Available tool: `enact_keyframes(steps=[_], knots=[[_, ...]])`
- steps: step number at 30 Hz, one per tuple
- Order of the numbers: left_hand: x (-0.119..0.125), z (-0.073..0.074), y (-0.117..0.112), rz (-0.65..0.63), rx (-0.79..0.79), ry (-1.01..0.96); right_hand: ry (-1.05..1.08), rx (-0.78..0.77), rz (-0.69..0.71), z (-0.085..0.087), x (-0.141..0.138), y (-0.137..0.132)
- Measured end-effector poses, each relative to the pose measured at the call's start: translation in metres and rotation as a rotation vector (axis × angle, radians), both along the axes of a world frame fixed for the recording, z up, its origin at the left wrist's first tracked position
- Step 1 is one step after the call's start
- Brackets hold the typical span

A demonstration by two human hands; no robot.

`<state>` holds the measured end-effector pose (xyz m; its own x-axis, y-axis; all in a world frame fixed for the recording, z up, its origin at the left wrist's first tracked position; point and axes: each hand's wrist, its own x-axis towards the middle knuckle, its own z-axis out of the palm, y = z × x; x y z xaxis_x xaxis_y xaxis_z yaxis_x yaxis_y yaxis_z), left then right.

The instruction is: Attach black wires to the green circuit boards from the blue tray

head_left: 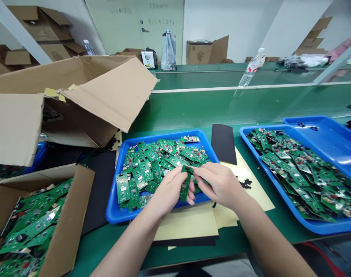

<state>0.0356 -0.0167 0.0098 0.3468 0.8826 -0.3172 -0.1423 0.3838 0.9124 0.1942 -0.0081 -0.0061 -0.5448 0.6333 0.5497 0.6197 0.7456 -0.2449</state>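
Head view: a long green conveyor bench (221,107) runs across the room beyond the hands, with a plastic water bottle (250,69) standing on its far side, and cartons and a pale door (135,27) at the back of the room. The hands are together: the left hand (166,192) and the right hand (218,184) pinch a narrow green circuit board (185,184) between them, over the near part of a blue tray (163,134) heaped with similar boards. A second blue tray (316,227) of boards lies well to the right of the right hand, and a black foam sheet (223,143) sits ahead of that hand. Yellow paper sheets (187,223) lie just below the hands. Left of the left forearm stands an open carton (77,207) of boards, and a big flapped cardboard box (112,92) hems in the space ahead and to the left, so the widest room for moving lies straight ahead over the belt.
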Motion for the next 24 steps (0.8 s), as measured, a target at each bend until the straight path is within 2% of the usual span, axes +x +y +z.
enact_keyframes(steps=[13, 18, 24], knots=[[0.0006, 0.0011, -0.0013, -0.023, 0.033, 0.019, 0.000, -0.007, -0.044, -0.0013, -0.0001, 0.0005], [0.0010, 0.0003, -0.0009, -0.042, 0.088, 0.111, 0.014, -0.019, -0.057, -0.0014, -0.0005, 0.0006], [0.0020, -0.0016, -0.0002, -0.004, 0.136, 0.211, 0.036, -0.040, -0.125, -0.0026, -0.0007, 0.0014]])
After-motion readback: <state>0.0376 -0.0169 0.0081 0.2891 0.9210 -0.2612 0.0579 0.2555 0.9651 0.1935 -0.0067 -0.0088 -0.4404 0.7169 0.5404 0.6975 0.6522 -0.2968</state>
